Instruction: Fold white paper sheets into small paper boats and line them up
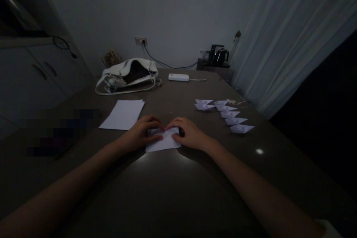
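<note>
A small folded piece of white paper (165,143) lies on the table in front of me. At its left end is my left hand (143,131), thumb on top and fingers curled over the far edge. My right hand (189,133) grips the right end in the same way. The fingertips of both hands nearly meet at the middle of the paper's far edge. A stack of white paper sheets (122,115) lies just beyond my left hand. To the right of my right hand, several folded paper boats (235,121) stand in two rows.
On the dark table (167,193), a white handbag (131,72) sits at the back left and a white power bank (178,77) with a short cable at the back. Small scraps (235,102) lie beyond the boats. A black kettle (221,56) stands behind, near a white curtain (267,44).
</note>
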Demonstrator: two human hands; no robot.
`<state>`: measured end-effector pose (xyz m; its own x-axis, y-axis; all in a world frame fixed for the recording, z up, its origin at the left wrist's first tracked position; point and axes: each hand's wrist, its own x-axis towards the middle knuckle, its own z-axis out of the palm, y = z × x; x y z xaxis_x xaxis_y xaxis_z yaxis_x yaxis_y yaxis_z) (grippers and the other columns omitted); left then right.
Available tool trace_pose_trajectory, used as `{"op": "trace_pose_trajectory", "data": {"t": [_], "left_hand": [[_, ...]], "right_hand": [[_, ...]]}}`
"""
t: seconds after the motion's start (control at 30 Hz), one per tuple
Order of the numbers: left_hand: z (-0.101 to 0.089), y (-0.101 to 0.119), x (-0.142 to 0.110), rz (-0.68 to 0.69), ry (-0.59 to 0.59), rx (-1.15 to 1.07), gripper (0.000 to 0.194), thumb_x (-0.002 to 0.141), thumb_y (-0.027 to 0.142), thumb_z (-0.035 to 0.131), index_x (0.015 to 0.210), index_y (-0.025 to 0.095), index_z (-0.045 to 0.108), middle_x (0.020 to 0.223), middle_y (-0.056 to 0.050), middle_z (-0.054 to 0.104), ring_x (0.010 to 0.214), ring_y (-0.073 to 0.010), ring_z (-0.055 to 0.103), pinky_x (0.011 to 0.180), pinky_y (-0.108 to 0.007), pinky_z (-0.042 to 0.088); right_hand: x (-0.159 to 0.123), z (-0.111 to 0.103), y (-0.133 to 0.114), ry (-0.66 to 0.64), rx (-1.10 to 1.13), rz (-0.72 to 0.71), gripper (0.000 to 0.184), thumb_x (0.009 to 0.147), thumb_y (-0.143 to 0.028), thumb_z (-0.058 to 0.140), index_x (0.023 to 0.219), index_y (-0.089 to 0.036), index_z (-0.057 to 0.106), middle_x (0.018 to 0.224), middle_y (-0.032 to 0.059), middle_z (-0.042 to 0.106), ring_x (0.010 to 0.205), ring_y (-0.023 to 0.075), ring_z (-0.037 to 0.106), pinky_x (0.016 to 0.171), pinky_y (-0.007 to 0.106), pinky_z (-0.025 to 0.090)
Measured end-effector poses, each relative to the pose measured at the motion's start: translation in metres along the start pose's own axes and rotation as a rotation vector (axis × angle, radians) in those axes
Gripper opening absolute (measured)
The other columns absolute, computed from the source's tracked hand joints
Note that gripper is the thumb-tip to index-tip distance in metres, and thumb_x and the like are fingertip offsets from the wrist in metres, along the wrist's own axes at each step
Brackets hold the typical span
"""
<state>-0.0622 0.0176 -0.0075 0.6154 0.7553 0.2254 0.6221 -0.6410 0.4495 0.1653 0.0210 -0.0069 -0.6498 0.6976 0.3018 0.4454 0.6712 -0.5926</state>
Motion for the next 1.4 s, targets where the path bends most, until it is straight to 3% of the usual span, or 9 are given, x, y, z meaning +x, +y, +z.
{"op": "trace_pose_trajectory", "data": {"t": [0.57,0.8,1.17,1.3,1.4], "left_hand": [[-0.008,0.009,-0.003,0.006,-0.063,0.017,0.037,0.082,0.048,0.055,0.109,0.023,0.061,0.109,-0.007,0.055,0.102,-0.0244,0.050,0.089,-0.038,0.042],[-0.016,0.012,-0.009,0.015,-0.185,0.047,0.063,0.068,0.055,0.068,0.123,0.029,0.050,0.124,-0.007,0.047,0.114,-0.0283,0.043,0.096,-0.042,0.036],[-0.019,0.016,-0.011,0.024,-0.200,0.053,0.049,0.076,0.049,0.062,0.121,0.030,0.054,0.125,-0.006,0.049,0.114,-0.0285,0.045,0.097,-0.043,0.036],[-0.018,0.013,-0.009,0.043,-0.185,0.035,0.031,0.091,0.033,0.043,0.118,0.028,0.058,0.122,-0.006,0.052,0.111,-0.0246,0.048,0.096,-0.038,0.038],[-0.017,0.009,-0.008,0.064,-0.180,0.045,0.031,0.090,0.025,0.044,0.119,0.026,0.057,0.122,-0.007,0.051,0.111,-0.0235,0.048,0.095,-0.037,0.039]], "right_hand": [[0.000,-0.001,0.001,-0.005,-0.020,-0.004,0.033,0.075,-0.004,0.057,0.103,-0.021,0.063,0.101,0.0040,0.061,0.092,0.0153,0.053,0.083,0.032,0.040],[0.001,0.000,0.002,0.002,-0.027,-0.016,0.032,0.075,-0.004,0.057,0.102,-0.020,0.063,0.101,0.0044,0.062,0.094,0.0159,0.054,0.084,0.032,0.040],[0.000,-0.002,-0.001,-0.009,-0.028,0.004,0.033,0.075,-0.003,0.055,0.103,-0.020,0.063,0.102,0.0046,0.063,0.094,0.0158,0.054,0.083,0.032,0.040],[0.000,-0.002,-0.001,-0.010,-0.043,0.006,0.031,0.076,-0.004,0.056,0.102,-0.018,0.063,0.102,0.0051,0.063,0.095,0.0157,0.054,0.084,0.031,0.040],[0.000,-0.002,0.000,-0.002,-0.043,0.002,0.032,0.075,-0.003,0.056,0.103,-0.019,0.063,0.104,0.0045,0.062,0.097,0.0152,0.054,0.086,0.031,0.040]]}}
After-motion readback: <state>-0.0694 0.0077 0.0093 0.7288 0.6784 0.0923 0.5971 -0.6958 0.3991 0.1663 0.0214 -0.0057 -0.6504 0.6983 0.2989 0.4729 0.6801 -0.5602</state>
